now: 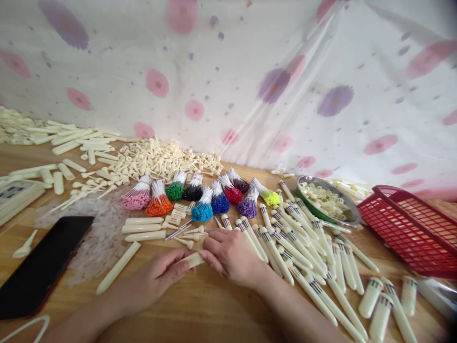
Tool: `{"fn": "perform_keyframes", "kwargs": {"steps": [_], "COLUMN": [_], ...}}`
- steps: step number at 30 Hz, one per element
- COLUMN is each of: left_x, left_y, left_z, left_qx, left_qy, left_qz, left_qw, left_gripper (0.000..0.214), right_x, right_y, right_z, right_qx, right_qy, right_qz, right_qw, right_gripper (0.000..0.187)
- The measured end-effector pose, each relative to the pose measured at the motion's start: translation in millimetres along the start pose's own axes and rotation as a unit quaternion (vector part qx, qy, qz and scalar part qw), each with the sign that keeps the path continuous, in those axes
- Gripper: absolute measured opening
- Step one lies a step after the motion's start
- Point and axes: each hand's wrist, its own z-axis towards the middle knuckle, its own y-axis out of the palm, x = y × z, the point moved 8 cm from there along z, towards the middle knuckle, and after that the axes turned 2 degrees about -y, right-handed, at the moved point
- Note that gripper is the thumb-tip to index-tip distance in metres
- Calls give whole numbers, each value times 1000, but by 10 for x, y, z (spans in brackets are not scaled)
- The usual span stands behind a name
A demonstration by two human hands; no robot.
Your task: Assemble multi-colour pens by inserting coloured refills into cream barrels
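Both hands rest on the wooden table (214,314) and meet over one cream plastic pen barrel (193,259). My left hand (153,281) pinches its near end with thumb and fingers. My right hand (228,255) closes its fingertips round the other end. Just beyond the hands lie loose cream barrels (144,228) and small cream clips (178,219). Behind them stand bundles of coloured pen refills (202,209), pink, orange, green, black, blue, red, purple and yellow. To the right lies a heap of assembled pens with striped tops (303,252).
A black phone (43,264) lies at the left near a patch of tiny clear bits (103,228). A green bowl of cream parts (326,200) and a red basket (410,228) stand at the right. Piles of cream parts (153,157) line the flowered sheet (250,71) behind.
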Motion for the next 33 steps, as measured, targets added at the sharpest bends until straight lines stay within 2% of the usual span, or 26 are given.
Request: {"fn": "perform_keyframes", "kwargs": {"steps": [3, 6, 9, 14, 20, 24, 29, 33], "left_x": [32, 79, 144, 152, 110, 85, 109, 179], "left_y": [17, 2, 17, 26, 85, 106, 100, 110], "left_z": [-7, -12, -28, -41, -8, 11, 35, 28], "left_qx": [-6, 6, 5, 22, 17, 30, 58, 123], "left_qy": [4, 9, 28, 27, 23, 24, 52, 110], "left_qz": [14, 31, 39, 46, 30, 43, 133, 263], "left_qw": [1000, 999, 999, 998, 999, 998, 988, 951], "left_gripper": [29, 31, 31, 33, 31, 33, 32, 32], "right_x": [-36, -27, -14, -5, 69, 168, 285, 398], "right_y": [0, -14, -36, -31, 85, 203, 326, 438], "right_z": [0, 2, 8, 11, -32, -38, -41, -56], "right_qx": [17, 36, 58, 67, 80, 80, 65, 40], "right_qy": [4, 41, 68, 75, 107, 153, 222, 295], "right_qz": [28, 62, 59, 49, 54, 119, 199, 204], "right_qw": [999, 997, 994, 994, 990, 978, 952, 933], "right_gripper": [41, 43, 45, 47, 50, 51, 46, 45]}}
